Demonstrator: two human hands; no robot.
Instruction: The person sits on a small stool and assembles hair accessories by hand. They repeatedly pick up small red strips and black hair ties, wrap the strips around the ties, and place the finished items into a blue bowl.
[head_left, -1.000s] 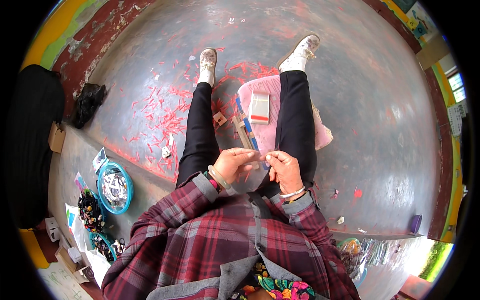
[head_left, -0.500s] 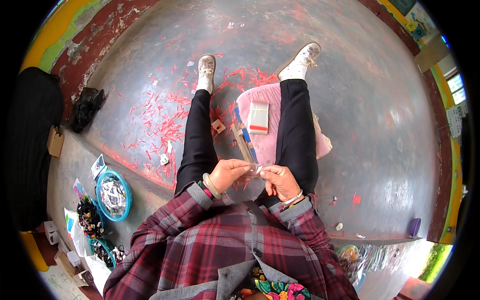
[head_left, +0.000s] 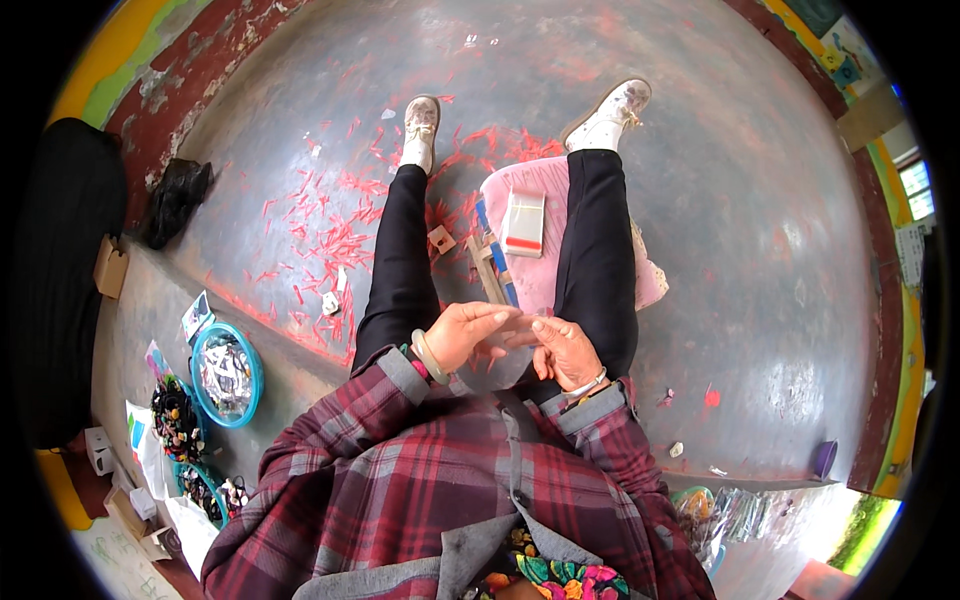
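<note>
My left hand (head_left: 468, 332) and my right hand (head_left: 566, 352) meet above my lap, fingertips touching. Between them they pinch a small clear plastic piece (head_left: 497, 366), thin and see-through; its exact kind is hard to tell. I wear a plaid shirt and black trousers, with a pale bangle on the left wrist. On the floor between my legs lies a pink cloth (head_left: 540, 280). On it rests a clear packet with a red stripe (head_left: 524, 222).
Wooden sticks and a blue strip (head_left: 492, 268) lie by the cloth, next to a small wooden block (head_left: 440, 240). Red shreds (head_left: 330, 240) litter the grey floor. A blue bowl (head_left: 226, 375) sits at my left, a black bag (head_left: 175, 200) further back, shiny packets (head_left: 740, 510) at my right.
Both hands stay together on the clear piece, with the fingers shifting slightly. The view has tilted a little; nothing on the floor has moved.
</note>
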